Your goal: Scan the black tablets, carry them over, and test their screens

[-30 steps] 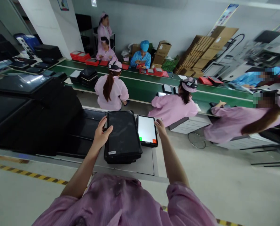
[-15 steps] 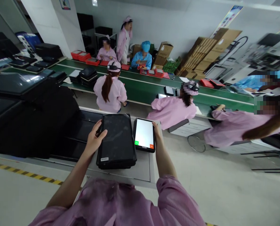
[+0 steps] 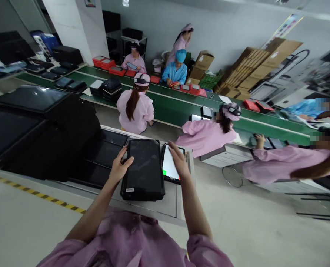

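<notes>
A black tablet [image 3: 145, 168] with a dark screen and a small white label lies on top of a stack at the near end of the bench. My left hand [image 3: 119, 167] grips its left edge, thumb on the face and fingers along the side. Just right of the stack lies a second tablet [image 3: 169, 165], its screen lit white with a green patch low on the left. My right hand [image 3: 179, 159] is open over that lit tablet, fingers stretched out and covering its right part; I cannot tell whether they touch the screen.
More dark tablets [image 3: 98, 159] lie on the bench to the left, beside a big black-draped pile [image 3: 67, 129]. Beyond runs a green conveyor table [image 3: 167, 105] with several seated co-workers. Cardboard boxes [image 3: 242, 66] lean by the wall. A drawer cabinet [image 3: 220, 157] stands to the right.
My right hand has left the lit tablet's right edge and moved left over its screen. My left hand stays on the black tablet. The whole view has shifted slightly.
</notes>
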Tool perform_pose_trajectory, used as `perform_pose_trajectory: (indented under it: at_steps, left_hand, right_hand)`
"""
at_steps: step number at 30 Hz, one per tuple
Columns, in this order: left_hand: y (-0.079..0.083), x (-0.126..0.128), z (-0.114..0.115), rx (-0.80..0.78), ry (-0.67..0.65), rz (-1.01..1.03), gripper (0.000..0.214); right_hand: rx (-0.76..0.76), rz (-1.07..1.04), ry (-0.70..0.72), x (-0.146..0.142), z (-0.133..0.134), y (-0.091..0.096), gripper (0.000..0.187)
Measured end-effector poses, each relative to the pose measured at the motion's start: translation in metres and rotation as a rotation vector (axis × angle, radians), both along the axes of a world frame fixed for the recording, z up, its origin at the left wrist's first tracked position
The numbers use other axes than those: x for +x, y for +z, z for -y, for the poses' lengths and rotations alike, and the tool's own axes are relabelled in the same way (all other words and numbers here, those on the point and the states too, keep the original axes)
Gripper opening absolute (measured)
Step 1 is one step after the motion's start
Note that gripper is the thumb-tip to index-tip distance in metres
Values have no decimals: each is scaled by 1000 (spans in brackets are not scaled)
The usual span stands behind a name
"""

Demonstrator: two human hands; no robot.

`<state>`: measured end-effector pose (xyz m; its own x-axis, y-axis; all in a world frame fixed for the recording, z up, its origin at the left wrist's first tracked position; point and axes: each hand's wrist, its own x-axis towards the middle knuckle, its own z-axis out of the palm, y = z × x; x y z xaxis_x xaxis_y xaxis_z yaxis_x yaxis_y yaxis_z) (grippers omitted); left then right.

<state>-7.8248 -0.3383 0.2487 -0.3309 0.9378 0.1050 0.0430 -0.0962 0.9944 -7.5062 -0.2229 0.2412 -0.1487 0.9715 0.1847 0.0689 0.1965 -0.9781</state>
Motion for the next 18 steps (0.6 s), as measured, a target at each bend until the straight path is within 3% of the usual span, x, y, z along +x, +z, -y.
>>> perform_pose_trajectory:
  at_steps: [2,6,9,18]
  left_hand:
    - [-2,0,-2,6,-24,11,75]
    - [2,0,-5,35,-77,-51,71]
    - [5,-1,-6,32,-108,-90,68]
    - [11,0,-11,29,-152,-97,71]
  right_hand:
    - [1,16,135,-37,35,11,78]
    - [-122,-69,50,-73,73,27,84]
    - [-176,-126,-11,-73,79,31,79]
    - [-99,-49,-87,-66,71,35,70]
